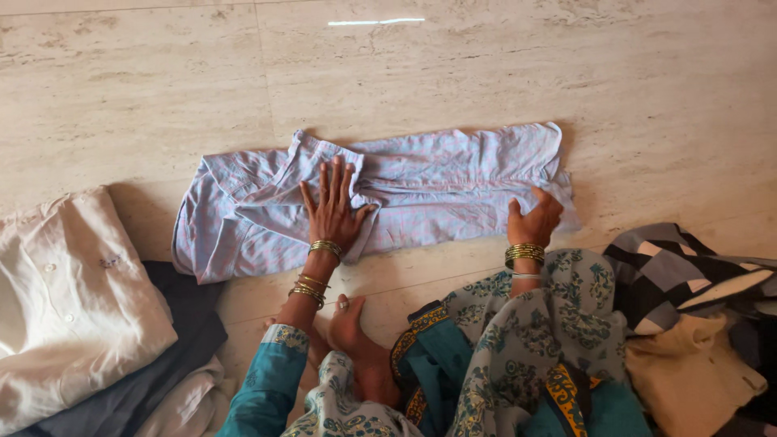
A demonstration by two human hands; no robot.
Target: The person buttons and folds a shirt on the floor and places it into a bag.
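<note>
I look down on a pale marble floor (486, 73). Stretched across it lies a light blue checked shirt (437, 182), partly folded into a long band, thin and limp; I judge it light and prone to slipping on polished stone. My left hand (333, 206) presses flat on its middle, fingers spread open. My right hand (534, 218) pinches the near edge, the best place to grip. A cream shirt (73, 283) sits folded at the left.

A pale blue-and-pink checked shirt (421, 182) lies folded lengthwise and flat on the floor, collar end under the left fingers (330, 176), hem edge beneath the right fingers (541, 198).
</note>
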